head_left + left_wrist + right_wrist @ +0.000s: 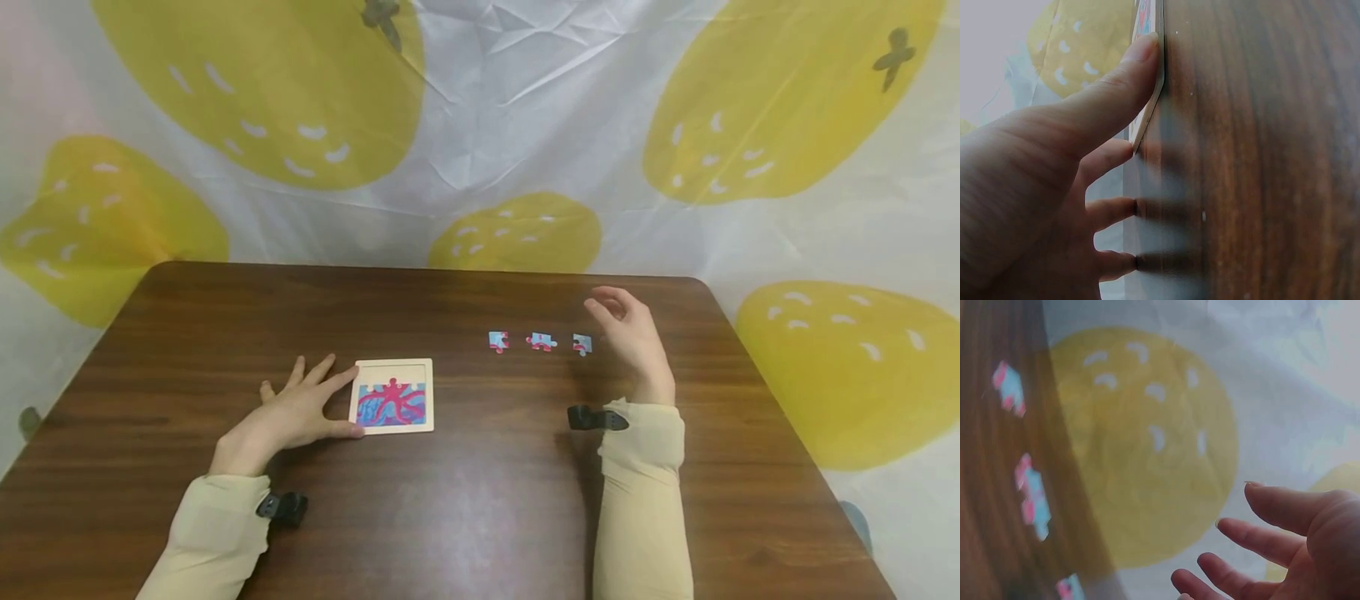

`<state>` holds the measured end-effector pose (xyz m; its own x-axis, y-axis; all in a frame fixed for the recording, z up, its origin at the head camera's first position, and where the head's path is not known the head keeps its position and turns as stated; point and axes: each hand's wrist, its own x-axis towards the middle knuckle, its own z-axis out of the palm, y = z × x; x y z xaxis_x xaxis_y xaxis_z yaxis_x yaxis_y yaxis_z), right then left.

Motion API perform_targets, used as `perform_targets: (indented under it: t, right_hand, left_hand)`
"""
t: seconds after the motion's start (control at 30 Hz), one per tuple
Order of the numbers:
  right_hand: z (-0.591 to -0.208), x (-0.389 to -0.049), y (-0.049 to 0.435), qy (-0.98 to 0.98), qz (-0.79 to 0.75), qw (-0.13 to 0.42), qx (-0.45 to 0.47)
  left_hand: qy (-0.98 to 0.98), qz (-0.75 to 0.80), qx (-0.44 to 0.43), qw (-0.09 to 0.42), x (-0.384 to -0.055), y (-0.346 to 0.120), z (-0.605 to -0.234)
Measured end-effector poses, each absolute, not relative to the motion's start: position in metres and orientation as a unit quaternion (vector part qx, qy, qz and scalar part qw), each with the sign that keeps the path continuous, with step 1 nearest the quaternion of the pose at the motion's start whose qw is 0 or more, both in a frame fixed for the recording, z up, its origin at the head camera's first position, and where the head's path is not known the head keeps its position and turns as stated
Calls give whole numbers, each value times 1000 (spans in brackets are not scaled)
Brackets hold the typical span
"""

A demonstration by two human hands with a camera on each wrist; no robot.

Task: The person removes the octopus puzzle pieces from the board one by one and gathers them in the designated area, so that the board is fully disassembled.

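A small wooden puzzle tray (393, 363) lies on the table, a pink octopus picture (392, 406) in its lower part and bare wood along its top strip. My left hand (296, 412) rests at its left side, thumb at the lower corner, forefinger at the upper one, other fingers spread on the table. To the right lie three loose jigsaw pieces in a row: a left piece (498, 340), a middle piece (541, 342) and a right piece (582, 343), all light blue and pink. Beside the right piece my right hand (633, 337) hovers, fingers loosely bent, holding nothing.
The dark wooden table (480, 517) ends at a far edge just beyond the pieces. Behind it hangs a white cloth (480, 125) printed with large yellow fruit. Each wrist wears a black strap with a camera.
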<state>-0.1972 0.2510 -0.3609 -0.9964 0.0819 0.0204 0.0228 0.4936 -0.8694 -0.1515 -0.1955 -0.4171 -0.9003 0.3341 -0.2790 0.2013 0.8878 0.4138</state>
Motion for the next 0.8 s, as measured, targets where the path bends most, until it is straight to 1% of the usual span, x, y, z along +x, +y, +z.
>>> perform_targets:
  t: [0.23, 0.43, 0.6, 0.8]
  right_hand:
    - [-339, -190, 230, -877, 475, 69, 14]
    - [-327, -184, 204, -870, 484, 85, 45]
    - [-325, -181, 175, -867, 484, 82, 85]
    - [-328, -177, 138, -867, 478, 62, 125]
  left_hand:
    - [956, 192, 140, 173, -150, -194, -416]
    - [955, 193, 141, 176, -151, -194, -415]
    - [954, 193, 140, 179, -151, -194, -414]
    - [955, 191, 140, 181, -150, -193, -414]
